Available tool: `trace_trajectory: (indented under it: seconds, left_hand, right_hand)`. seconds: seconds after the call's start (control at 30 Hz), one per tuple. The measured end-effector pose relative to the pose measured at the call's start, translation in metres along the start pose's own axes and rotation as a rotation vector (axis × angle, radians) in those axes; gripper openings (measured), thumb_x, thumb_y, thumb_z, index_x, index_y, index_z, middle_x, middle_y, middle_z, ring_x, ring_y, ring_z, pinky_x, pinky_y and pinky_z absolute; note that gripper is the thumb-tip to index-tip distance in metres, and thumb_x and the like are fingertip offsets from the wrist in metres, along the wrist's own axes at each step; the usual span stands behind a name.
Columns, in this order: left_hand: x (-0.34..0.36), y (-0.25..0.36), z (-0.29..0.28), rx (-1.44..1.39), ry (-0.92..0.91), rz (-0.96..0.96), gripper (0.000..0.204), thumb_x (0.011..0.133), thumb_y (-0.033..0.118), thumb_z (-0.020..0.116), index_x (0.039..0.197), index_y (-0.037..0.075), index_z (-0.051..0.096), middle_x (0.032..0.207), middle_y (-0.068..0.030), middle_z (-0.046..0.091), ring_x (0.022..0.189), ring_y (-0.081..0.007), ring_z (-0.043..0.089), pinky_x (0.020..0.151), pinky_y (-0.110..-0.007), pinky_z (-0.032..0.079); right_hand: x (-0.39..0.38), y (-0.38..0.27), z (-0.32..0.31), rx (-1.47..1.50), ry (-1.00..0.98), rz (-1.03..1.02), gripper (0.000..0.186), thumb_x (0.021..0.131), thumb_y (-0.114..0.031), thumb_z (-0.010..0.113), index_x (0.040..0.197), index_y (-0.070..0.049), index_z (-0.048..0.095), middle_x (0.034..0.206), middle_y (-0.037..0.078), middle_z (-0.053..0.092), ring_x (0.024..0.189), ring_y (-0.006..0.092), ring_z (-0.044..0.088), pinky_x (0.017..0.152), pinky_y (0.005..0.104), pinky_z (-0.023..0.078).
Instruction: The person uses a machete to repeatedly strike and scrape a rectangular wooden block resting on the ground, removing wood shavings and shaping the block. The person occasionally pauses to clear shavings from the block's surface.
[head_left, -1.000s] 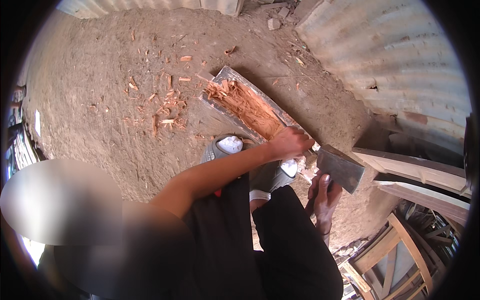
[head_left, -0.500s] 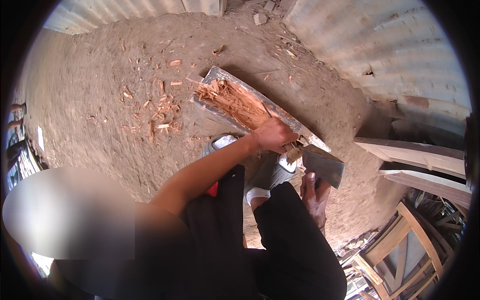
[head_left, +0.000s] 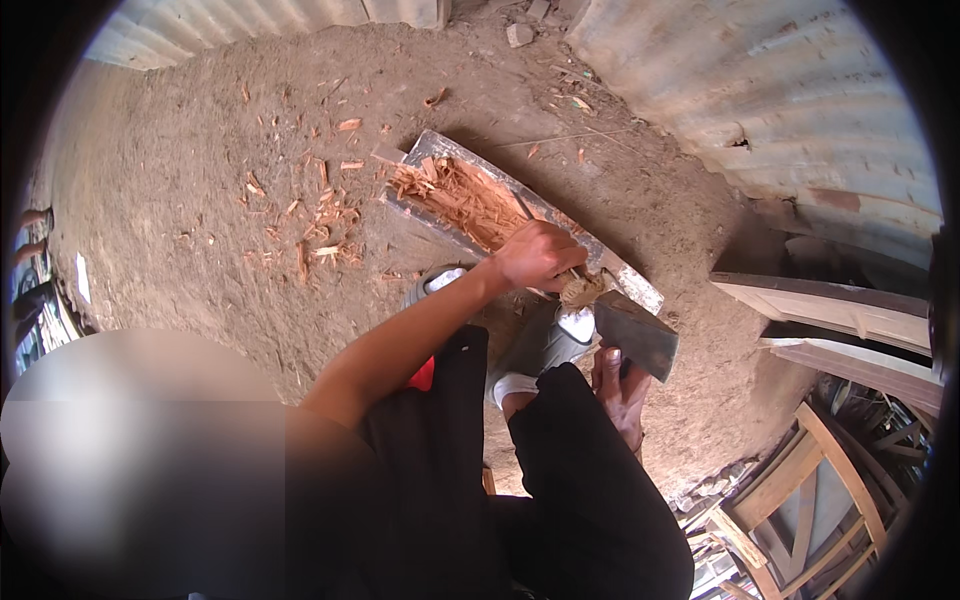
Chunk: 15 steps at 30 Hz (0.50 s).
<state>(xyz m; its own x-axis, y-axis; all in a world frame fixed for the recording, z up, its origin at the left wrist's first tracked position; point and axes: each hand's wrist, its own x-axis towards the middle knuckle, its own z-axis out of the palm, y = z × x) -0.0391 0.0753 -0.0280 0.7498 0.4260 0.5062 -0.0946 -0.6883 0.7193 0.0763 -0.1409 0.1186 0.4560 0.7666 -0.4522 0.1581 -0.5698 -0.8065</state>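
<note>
Gripping the near end of a splintered plank [head_left: 490,205], the left hand [head_left: 540,255] has its fingers curled together over the wood's edge, seemingly to steady it on the ground. Below it, the right hand [head_left: 620,385] is wrapped around the handle of an axe [head_left: 635,332]; its fingers look closed about the handle, though the leg partly hides them. The dark wedge-shaped axe head sits just beside the plank's near end, close to the left hand, its edge turned toward the wood.

The plank lies diagonally on the packed dirt floor [head_left: 200,170], one long face hacked open into raw orange fibres. A grey shoe [head_left: 545,345] rests against its near end, likely pinning it so it cannot slide. Loose wood chips [head_left: 320,215] are scattered on the dirt to the left of the plank.

Farther out, corrugated metal sheeting [head_left: 780,100] curves along the right and top, pale boards [head_left: 830,305] lean at the right edge, and a wooden frame [head_left: 800,480] stands at the lower right.
</note>
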Motion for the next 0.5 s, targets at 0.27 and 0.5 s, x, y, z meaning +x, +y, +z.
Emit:
trace_trajectory:
  seconds: [0.27,0.5]
  left_hand:
    - [0.007,0.007,-0.002,-0.005,0.11,-0.081,0.023,0.063,0.004,0.072,0.084,0.013,0.067,0.072,-0.0052,0.064,0.072,-0.0295,0.068,0.065,-0.043,0.053]
    - [0.01,0.007,-0.002,-0.027,0.151,-0.109,0.024,0.062,0.009,0.071,0.085,0.011,0.068,0.074,-0.008,0.066,0.073,-0.0302,0.069,0.066,-0.042,0.055]
  right_hand:
    - [0.007,-0.007,0.014,0.089,0.071,-0.13,0.044,0.108,-0.042,0.054,0.107,0.002,0.053,0.063,0.001,0.044,0.049,0.0084,0.039,0.043,0.0259,0.029]
    - [0.005,-0.01,0.007,0.035,0.049,-0.074,0.055,0.106,-0.051,0.052,0.109,0.004,0.053,0.063,0.002,0.045,0.049,0.0088,0.039,0.044,0.0265,0.03]
